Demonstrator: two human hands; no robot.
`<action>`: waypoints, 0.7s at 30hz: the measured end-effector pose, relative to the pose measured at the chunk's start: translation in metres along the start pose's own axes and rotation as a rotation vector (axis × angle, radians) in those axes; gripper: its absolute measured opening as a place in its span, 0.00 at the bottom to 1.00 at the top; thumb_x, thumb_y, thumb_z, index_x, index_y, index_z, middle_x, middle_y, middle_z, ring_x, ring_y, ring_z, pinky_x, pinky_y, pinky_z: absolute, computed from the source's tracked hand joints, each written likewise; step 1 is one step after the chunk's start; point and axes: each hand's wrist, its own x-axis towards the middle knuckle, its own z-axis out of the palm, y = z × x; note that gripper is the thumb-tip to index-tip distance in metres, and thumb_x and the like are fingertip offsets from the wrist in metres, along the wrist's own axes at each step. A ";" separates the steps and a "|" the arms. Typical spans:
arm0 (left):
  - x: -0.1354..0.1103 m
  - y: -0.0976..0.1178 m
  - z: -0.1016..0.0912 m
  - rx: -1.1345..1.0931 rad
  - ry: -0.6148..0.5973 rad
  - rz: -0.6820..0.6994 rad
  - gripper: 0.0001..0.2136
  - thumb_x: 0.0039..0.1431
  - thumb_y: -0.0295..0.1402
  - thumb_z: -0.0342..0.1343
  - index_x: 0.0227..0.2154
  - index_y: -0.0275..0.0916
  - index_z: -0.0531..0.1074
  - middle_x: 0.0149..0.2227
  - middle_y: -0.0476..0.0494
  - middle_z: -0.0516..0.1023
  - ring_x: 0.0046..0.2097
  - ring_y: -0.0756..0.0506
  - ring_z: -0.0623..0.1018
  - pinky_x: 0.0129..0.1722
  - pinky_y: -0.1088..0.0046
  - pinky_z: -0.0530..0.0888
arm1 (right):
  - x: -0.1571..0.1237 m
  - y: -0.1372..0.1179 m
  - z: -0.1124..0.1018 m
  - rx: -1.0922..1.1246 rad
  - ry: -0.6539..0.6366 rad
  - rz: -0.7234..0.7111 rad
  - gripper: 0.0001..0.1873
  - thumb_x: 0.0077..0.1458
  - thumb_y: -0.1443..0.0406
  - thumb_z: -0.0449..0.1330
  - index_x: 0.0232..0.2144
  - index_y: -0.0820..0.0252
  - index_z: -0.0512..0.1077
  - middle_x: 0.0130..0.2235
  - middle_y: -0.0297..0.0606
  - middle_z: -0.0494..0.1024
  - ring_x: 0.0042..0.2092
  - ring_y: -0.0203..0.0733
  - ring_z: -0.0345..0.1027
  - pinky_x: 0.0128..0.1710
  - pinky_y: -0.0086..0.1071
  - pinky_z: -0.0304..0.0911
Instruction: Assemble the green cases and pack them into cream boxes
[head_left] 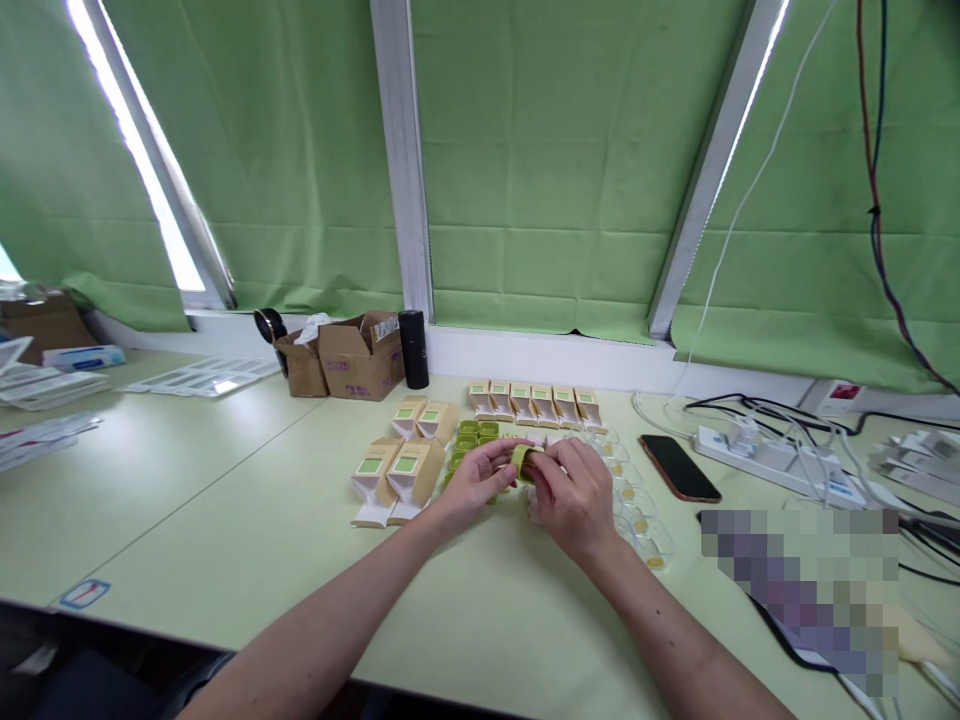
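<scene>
My left hand (480, 478) grips a small green container (520, 458) between thumb and fingers, tilted on its side above the table. My right hand (579, 497) is closed at the container's right side, its bent fingertips at or in the opening; whatever they pinch there is hidden. Just behind my left hand stand several similar green containers (469, 441) in rows. Beside my right hand lie several clear plastic cups or covers (637, 500) with small yellowish spots. Left of my hands are several cream cartons (415, 472) with green windows and open white flaps.
A row of smaller-looking cream cartons (534, 402) stands at the back. A phone (679, 467) and a power strip (780, 462) with cables lie to the right. Brown cardboard boxes (360, 360) and a black cylinder (413, 350) stand at the back left. A pixelated patch covers the lower right.
</scene>
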 end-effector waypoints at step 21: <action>0.002 0.000 -0.007 0.112 0.147 0.090 0.28 0.57 0.49 0.70 0.56 0.39 0.78 0.49 0.34 0.82 0.48 0.41 0.80 0.47 0.66 0.76 | 0.003 0.005 -0.010 0.222 0.042 -0.011 0.24 0.64 0.69 0.59 0.61 0.58 0.68 0.51 0.50 0.79 0.52 0.55 0.75 0.49 0.49 0.73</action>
